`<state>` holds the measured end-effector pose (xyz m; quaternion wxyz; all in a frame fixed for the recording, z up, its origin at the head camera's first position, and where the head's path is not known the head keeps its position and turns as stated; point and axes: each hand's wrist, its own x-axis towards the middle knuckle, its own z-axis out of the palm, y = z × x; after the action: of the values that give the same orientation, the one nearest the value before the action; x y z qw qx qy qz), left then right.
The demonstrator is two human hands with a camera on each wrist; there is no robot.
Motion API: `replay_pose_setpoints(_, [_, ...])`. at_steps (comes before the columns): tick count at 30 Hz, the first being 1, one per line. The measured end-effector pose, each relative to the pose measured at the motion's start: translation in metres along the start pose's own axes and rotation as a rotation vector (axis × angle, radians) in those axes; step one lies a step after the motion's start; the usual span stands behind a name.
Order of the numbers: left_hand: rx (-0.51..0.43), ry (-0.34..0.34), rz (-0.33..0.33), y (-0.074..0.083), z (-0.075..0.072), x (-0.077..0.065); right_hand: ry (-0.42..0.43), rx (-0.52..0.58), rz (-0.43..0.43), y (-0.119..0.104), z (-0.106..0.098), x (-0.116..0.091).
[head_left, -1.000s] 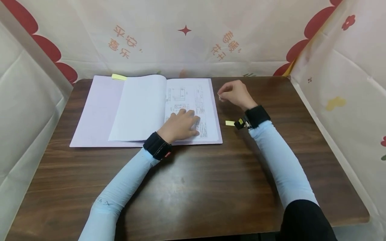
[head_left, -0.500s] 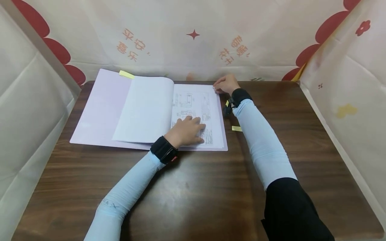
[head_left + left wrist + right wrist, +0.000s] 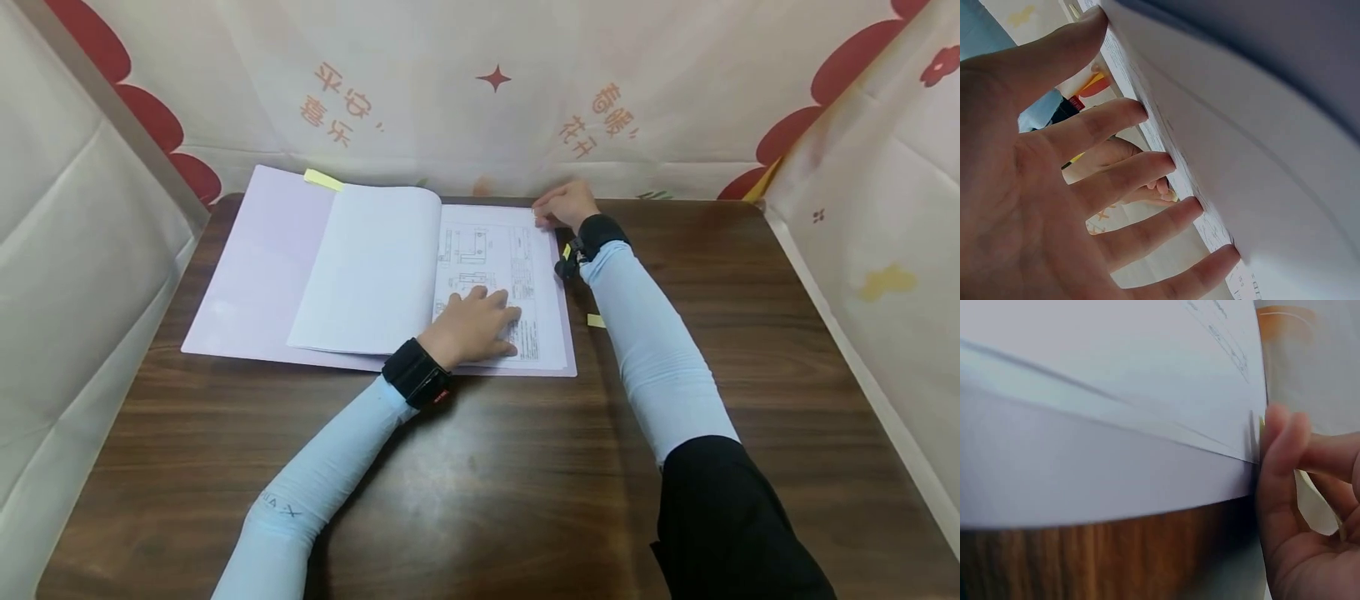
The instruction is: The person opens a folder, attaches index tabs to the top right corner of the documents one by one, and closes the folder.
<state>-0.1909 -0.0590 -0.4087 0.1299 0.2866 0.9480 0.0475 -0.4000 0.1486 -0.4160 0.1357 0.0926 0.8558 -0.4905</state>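
An open lilac folder [image 3: 247, 258] holds white pages; the right-hand page [image 3: 495, 218] carries printed technical drawings. My left hand [image 3: 472, 327] rests on that page with fingers spread, and its fingertips touch the paper in the left wrist view. At the page's far right corner, my right hand [image 3: 567, 205] pinches something small. A yellow sliver [image 3: 1262, 422] at its fingertips in the right wrist view looks like a sticky tab, mostly hidden by the fingers. Another yellow tab [image 3: 324, 179] sticks out of the top edge on the left side.
A yellow strip [image 3: 596, 321] lies on the brown wooden table [image 3: 480, 483], partly behind the right forearm. A printed cloth [image 3: 420, 100] hangs close behind the folder, and more cloth flanks both sides.
My right hand has moved left and away from me, from above the table to the page's far corner, and has stayed there since. The left hand keeps its place on the page.
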Motion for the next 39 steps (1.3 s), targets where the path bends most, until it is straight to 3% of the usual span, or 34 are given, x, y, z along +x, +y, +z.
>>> replay_pose_setpoints(8, [0.023, 0.008, 0.003, -0.001, 0.002, 0.001, 0.078, -0.052, 0.047, -0.001, 0.008, 0.007])
replay_pose_setpoints(21, [0.002, 0.003, -0.008, 0.001, 0.004, 0.001, 0.161, -0.190, -0.057, -0.003, 0.015, -0.002])
replay_pose_setpoints(33, [0.011, 0.012, -0.003, 0.003, 0.002, 0.000, 0.231, -0.277, -0.033, 0.001, 0.016, 0.006])
replay_pose_setpoints(39, [0.024, 0.008, -0.006, 0.004, 0.003, 0.001, 0.247, -0.310, -0.037, 0.002, 0.014, -0.009])
